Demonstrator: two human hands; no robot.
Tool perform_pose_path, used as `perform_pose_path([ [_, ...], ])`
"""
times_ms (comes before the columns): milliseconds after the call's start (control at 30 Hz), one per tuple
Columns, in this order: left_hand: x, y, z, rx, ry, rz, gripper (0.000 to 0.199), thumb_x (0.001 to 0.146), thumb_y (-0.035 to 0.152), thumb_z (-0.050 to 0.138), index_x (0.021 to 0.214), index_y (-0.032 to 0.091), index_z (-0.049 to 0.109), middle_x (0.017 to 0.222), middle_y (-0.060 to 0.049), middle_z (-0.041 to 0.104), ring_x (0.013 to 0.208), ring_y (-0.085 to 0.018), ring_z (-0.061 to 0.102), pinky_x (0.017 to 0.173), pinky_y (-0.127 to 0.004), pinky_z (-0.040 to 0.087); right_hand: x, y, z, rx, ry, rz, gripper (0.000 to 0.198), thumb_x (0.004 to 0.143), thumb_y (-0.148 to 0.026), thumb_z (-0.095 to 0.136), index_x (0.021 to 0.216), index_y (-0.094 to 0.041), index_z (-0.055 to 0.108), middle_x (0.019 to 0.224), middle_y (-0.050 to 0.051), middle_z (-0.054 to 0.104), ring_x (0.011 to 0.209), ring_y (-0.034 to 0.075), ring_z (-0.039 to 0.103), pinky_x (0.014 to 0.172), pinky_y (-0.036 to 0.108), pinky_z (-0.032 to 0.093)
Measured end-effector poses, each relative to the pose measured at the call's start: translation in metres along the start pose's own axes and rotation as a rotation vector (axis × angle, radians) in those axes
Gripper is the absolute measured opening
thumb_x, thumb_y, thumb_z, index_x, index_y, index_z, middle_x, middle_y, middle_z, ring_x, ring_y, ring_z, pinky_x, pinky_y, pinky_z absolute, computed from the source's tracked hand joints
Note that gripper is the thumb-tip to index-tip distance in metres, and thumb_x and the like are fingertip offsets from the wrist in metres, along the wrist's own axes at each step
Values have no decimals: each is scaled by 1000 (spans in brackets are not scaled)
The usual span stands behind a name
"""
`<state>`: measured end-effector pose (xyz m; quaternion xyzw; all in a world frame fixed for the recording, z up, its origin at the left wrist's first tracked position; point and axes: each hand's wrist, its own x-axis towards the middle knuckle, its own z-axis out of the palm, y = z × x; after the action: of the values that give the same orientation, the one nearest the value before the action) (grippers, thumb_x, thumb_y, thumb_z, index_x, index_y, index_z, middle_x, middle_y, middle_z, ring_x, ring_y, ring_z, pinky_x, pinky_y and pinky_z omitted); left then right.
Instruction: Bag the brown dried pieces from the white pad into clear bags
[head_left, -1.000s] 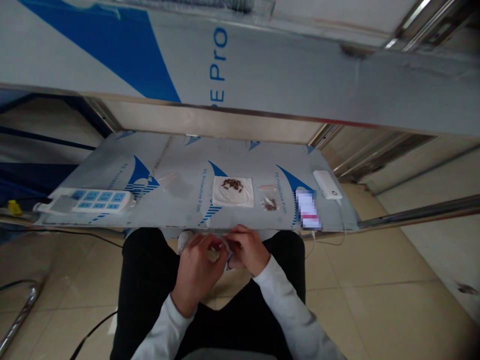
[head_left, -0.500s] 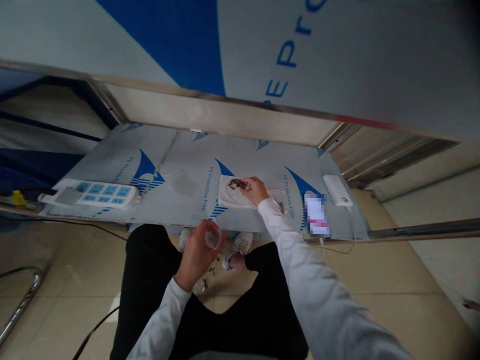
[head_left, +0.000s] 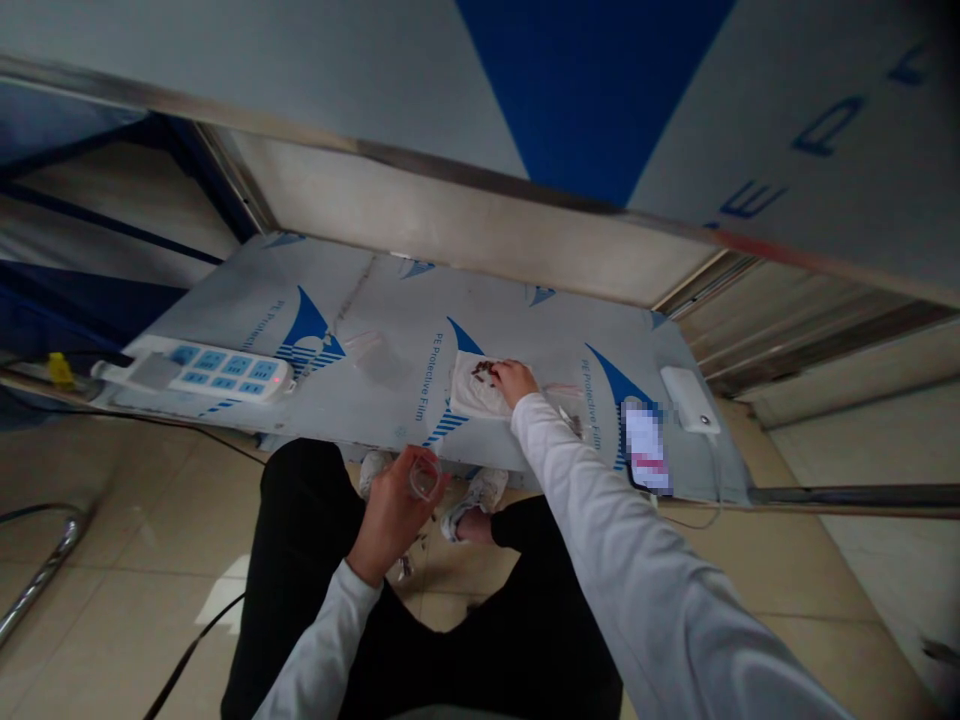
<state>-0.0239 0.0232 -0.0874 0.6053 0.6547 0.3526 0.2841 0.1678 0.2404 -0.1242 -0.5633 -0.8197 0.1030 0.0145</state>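
Observation:
My left hand (head_left: pixel 397 510) is closed around a small clear round cup (head_left: pixel 425 478), held up between my knees and the shelf edge. What the cup contains cannot be made out. On the shelf, a white flat sheet or bag (head_left: pixel 480 405) carries a little heap of small dark brown pieces (head_left: pixel 482 371). My right hand (head_left: pixel 514 381) reaches over the sheet with its fingers drawn together at the right side of the heap, touching it. Whatever is between those fingertips is hidden. Beside my right wrist lies a clear plastic bag (head_left: pixel 574 418).
The film-covered metal shelf (head_left: pixel 390 300) holds a power strip (head_left: pixel 217 370) at left, a phone (head_left: pixel 646 447) and a white power bank with a cable (head_left: pixel 688 398) at right. An upper metal panel (head_left: pixel 337 70) overhangs it. Small scraps (head_left: pixel 406 566) lie on the floor between my feet.
The view has turned slightly, so the shelf appears further right and the upper panel's print has shifted. My right hand remains at the heap; my left hand keeps hold of the clear cup.

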Motion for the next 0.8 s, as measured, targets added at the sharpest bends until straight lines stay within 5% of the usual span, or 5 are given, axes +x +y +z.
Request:
perform_pose_path([
  [800,13,-5,3,-25,-24,-62,15,78,27,61,90,21,53,76,0,68,70,-16,65,69,-28,50,8,-4,6,39,39,123,24,80,-9,60,100,-15,70,106,12,69,99,19,61,87,26,42],
])
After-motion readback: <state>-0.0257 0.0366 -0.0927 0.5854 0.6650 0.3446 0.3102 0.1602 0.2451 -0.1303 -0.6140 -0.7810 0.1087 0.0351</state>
